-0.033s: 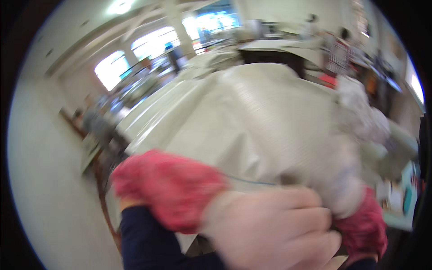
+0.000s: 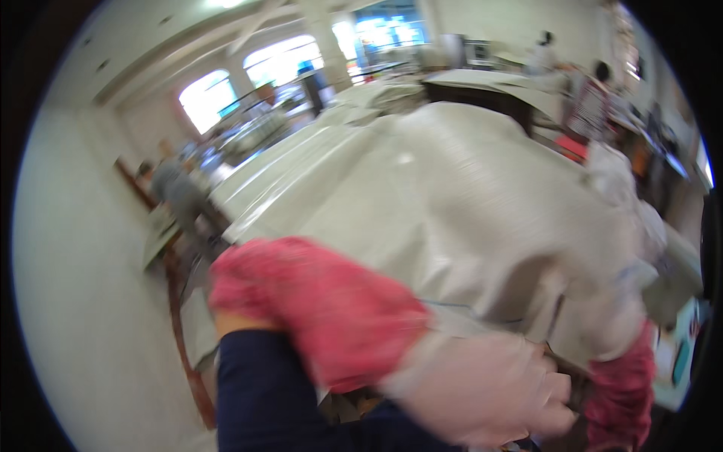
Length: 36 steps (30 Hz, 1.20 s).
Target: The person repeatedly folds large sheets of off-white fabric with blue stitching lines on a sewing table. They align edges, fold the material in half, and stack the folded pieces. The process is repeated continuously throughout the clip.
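Cream sheet (image 2: 361, 196), glossy, rumpled; arched windows (image 2: 285, 62) beyond. Sheet's near edge: left hand (image 2: 482, 384), fingers curled; right hand (image 2: 616, 328) blurred; can't tell grips.

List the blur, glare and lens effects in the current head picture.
In the head view, motion blur smears the left hand; in that same head view, the arched window burns out nearly white, glare streaks the left side of the pale sheet, and the fisheye lens leaves black corners.
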Available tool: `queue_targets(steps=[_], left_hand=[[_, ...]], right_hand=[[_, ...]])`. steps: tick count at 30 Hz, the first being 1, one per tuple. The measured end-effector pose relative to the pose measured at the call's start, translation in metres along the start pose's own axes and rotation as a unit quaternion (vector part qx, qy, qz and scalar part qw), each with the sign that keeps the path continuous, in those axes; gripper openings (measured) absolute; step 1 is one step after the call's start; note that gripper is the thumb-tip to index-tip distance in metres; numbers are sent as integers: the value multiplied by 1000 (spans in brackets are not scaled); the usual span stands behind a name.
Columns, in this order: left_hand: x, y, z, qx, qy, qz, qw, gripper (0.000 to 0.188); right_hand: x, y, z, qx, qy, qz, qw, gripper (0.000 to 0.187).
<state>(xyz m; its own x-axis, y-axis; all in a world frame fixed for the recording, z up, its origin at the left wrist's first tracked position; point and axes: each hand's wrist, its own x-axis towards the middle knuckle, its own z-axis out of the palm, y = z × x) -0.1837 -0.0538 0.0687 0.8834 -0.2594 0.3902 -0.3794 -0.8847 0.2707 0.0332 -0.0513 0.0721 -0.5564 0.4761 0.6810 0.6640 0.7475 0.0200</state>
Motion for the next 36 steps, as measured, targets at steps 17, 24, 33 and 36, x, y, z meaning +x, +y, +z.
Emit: queue_targets(steps=[17,24,33,36], left_hand=[[-64,-88,5,-75,-469,-201,857,31],[55,-200,98,163,-265,43,949,59],[-60,-225,167,156,-261,-172,937,70],[-25,-211,157,161,-341,-187,907,70]], right_hand=[[-169,-76,204,330,-79,191,921,17],[-202,-92,147,311,-131,129,933,18],[-227,-141,124,303,-56,368,877,23],[-235,-148,123,263,-27,358,895,22]])
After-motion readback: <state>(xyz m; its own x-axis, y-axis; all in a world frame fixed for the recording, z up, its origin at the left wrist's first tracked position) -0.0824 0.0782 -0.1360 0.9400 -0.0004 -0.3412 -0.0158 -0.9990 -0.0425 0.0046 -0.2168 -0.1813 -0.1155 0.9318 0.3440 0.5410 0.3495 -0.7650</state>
